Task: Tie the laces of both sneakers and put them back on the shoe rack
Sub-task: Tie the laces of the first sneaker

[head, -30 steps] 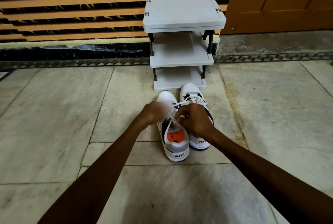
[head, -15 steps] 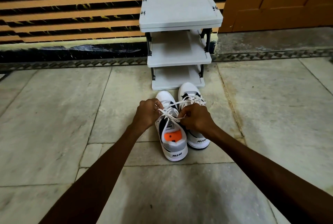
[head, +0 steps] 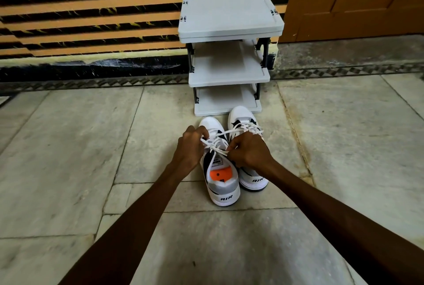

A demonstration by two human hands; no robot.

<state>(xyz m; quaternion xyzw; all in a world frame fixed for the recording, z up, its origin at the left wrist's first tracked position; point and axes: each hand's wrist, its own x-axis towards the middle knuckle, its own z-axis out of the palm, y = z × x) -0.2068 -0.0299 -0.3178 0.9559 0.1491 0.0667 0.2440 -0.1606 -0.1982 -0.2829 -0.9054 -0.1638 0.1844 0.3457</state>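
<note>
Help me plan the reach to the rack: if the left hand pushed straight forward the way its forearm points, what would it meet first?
Probably the left sneaker whose laces the left hand already pinches; beyond its toe stands the shoe rack. Depth is unclear.

Both forearms are bare, no sleeves reaching them, and the left grip (head: 191, 148) and right grip (head: 249, 151) wear nothing.

Left hand (head: 191, 148) and right hand (head: 249, 152) pinch left sneaker's laces (head: 214, 147); rack (head: 229, 73) beyond.

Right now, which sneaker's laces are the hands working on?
The left sneaker, orange insole showing; both hands pinch its laces. The right sneaker sits beside it.
</note>
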